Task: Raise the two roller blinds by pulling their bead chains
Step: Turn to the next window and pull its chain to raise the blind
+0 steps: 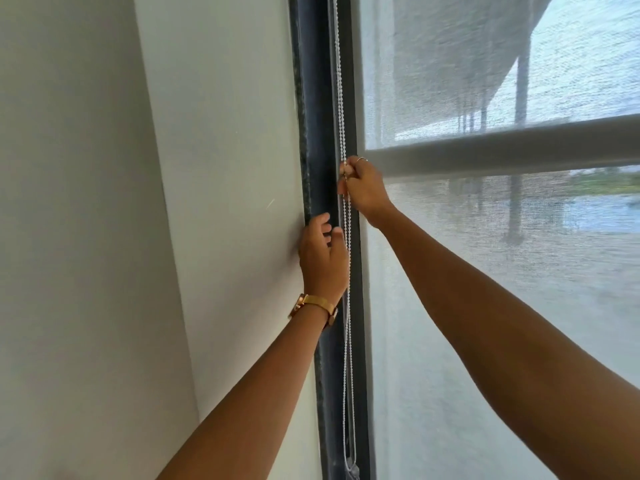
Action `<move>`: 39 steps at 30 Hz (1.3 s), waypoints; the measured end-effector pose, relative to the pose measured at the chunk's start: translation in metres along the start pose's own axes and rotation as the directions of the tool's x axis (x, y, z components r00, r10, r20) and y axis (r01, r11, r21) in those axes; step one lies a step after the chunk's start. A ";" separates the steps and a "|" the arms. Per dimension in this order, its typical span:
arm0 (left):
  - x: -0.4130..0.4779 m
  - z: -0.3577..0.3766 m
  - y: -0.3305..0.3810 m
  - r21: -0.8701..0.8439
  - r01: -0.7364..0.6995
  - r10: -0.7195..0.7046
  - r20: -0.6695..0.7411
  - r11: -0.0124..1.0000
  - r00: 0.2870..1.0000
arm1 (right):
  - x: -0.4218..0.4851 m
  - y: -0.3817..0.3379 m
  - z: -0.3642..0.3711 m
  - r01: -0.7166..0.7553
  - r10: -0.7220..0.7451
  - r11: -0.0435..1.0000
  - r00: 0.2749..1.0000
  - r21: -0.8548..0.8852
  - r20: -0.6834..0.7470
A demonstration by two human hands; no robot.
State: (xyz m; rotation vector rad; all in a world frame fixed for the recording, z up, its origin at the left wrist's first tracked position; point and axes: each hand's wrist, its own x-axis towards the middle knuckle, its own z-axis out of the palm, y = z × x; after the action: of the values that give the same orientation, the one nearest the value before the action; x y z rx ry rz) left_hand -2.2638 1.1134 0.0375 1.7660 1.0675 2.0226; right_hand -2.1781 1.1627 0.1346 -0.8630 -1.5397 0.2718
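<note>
White bead chains hang down the dark window frame, with loops ending near the bottom. My right hand is raised and closed on the chains at mid height. Lower down, my left hand has its fingers apart beside the chains, its fingertips close to them; whether they touch is unclear. A sheer grey roller blind covers the window at right. A horizontal grey bar, the bottom rail of a second blind, crosses the window just right of my right hand.
A white wall fills the left side, meeting the frame beside my left hand. A gold watch is on my left wrist. Through the sheer fabric I see water and an outdoor structure.
</note>
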 end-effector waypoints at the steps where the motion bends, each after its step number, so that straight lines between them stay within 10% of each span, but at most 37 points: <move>1: 0.004 0.001 0.004 -0.014 -0.042 0.042 -0.026 0.999 0.999 | -0.007 0.001 -0.004 0.024 -0.022 0.999 0.999 0.046 -0.034; 8: 0.068 0.014 0.071 -0.184 -0.162 0.157 -0.042 0.970 0.987 | -0.039 -0.008 -0.016 0.185 -0.147 0.968 0.966 0.169 -0.213; 15: 0.127 0.007 0.158 -0.392 -0.074 0.174 0.228 0.917 0.958 | -0.065 -0.029 -0.003 0.257 -0.218 0.948 0.954 0.190 -0.204; 26: 0.103 0.000 0.171 -0.498 -0.020 0.079 0.098 0.867 0.992 | -0.107 -0.023 -0.006 0.168 -0.168 0.959 0.986 0.226 -0.017; 31: 0.075 -0.002 0.140 -0.404 -0.014 0.053 0.086 0.915 0.995 | -0.122 0.001 -0.027 -0.129 0.068 0.952 0.973 0.277 0.220; 39: -0.015 -0.002 0.071 -0.330 0.109 -0.051 0.178 0.938 0.983 | -0.055 -0.075 -0.070 -0.186 0.122 0.928 0.970 0.322 0.211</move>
State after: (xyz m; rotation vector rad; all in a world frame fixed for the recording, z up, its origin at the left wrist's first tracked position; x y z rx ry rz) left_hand -2.2426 1.0537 0.0738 1.6469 0.6795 1.8389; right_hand -2.1438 1.0531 0.1538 -0.6978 -1.5387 0.7314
